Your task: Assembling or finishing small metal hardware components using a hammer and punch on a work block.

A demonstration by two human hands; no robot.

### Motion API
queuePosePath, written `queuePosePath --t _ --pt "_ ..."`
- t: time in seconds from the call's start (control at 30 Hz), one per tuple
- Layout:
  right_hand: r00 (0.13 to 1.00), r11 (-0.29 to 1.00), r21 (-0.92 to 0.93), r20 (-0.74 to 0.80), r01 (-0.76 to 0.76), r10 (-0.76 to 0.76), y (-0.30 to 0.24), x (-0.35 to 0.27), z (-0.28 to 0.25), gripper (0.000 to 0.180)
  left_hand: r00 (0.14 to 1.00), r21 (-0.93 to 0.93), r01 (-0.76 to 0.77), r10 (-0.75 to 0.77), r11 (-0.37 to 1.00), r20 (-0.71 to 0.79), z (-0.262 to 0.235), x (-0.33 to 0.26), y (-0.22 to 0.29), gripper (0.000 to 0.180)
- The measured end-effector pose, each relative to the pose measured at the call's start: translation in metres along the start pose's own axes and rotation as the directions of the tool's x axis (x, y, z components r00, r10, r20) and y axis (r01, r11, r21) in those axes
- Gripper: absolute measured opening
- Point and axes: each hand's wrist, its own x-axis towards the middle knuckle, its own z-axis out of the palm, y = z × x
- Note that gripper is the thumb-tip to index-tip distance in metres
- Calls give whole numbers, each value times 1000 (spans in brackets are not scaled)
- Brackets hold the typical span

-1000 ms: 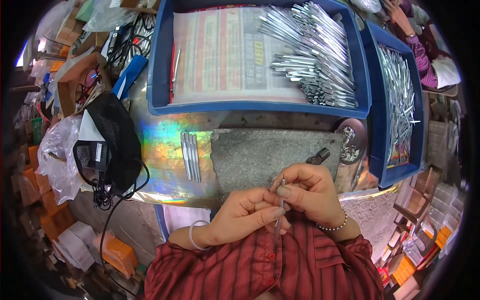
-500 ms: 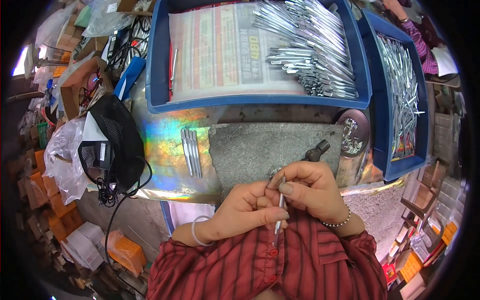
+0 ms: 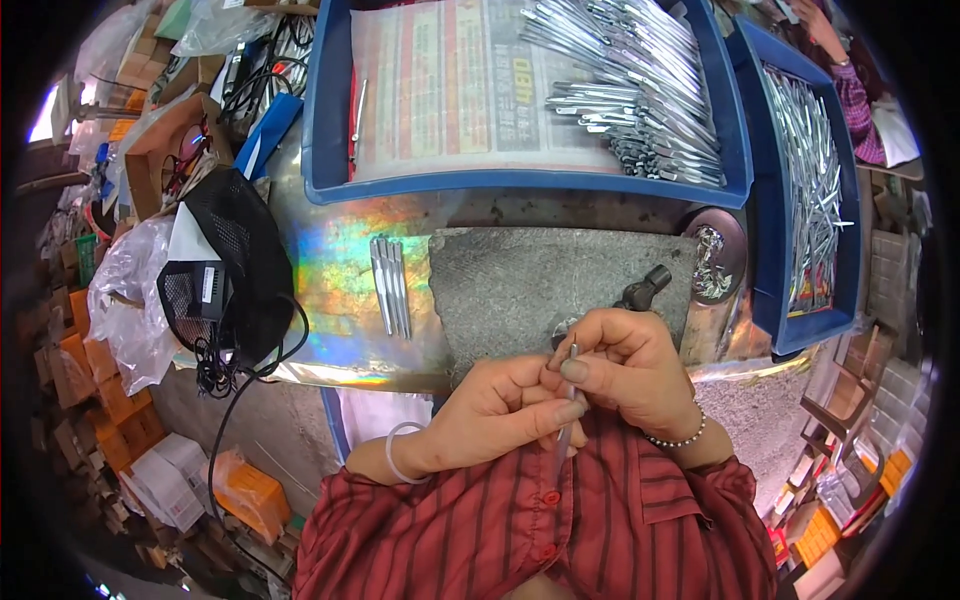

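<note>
Both hands pinch one thin metal rod (image 3: 567, 400) close to the chest: left hand (image 3: 490, 410) and right hand (image 3: 630, 370) fingers closed on it. A loose pinch could drop it below the near table (image 3: 340, 270) edge.

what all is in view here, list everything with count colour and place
thin metal tool: one, silver, upright, pinched between both hands
loose metal tools: about three, silver, side by side on the shiny sheet
grey mat: one, centre of bench
large tray: one, blue, paper-lined, a heap of silver tools at its right
side tray: one, blue, right, full of silver tools
black mesh bag: one, left, with cable
round dish: one, dark, right of mat
left hand: white bangle
right hand: bead bracelet
</note>
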Motion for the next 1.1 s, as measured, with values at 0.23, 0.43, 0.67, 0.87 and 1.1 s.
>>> queuePosePath --t 0.23,0.43,0.67,0.87,1.1 --pt "1000 997 -72 -14 -15 14 0 0 5 12 1000 -29 12 -12 999 19 -2 -6 -4 17" --pt "1000 996 -86 -10 -15 14 3 -1 10 12 999 -85 37 -35 996 31 -6 -11 -8 18" --pt "996 994 -66 -16 82 -83 11 -6 18 10 995 -22 -97 97 995 -19 -4 -18 -16 14" --pt "999 993 -112 -31 31 -35 18 -12 16 11 966 365 -189 240 912 -99 -3 -28 -22 23" --pt "999 996 -91 -39 -21 17 25 -14 23 11 978 282 -136 174 950 -115 -4 -36 -28 22"
